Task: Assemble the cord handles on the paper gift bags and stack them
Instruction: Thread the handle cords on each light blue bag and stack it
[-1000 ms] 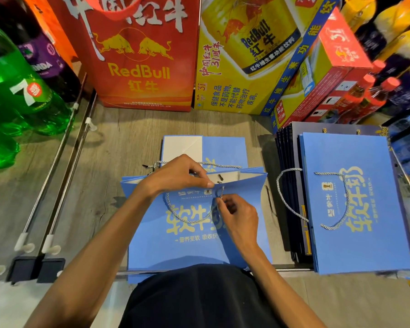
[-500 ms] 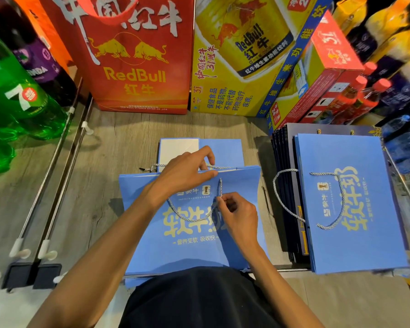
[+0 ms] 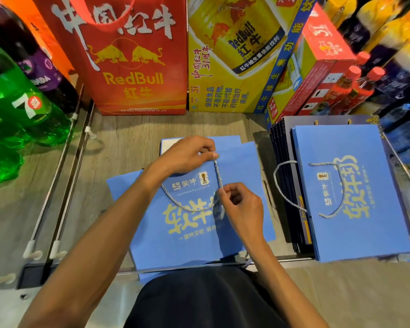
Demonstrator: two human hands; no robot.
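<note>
Fingers of left hand (image 3: pixel 187 157) pinch cord (image 3: pixel 217 172) top; right hand (image 3: pixel 244 207) pinches lower, over bag (image 3: pixel 152 233).

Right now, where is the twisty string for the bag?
In the head view, the silver cord lies mid-picture on the blue bag, pinched by the left hand above and the right hand below, left of the finished stack.

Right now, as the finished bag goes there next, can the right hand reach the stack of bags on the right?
Probably yes: the right hand pinches the cord, but the stack lies close beside it, with nothing standing between.
</note>
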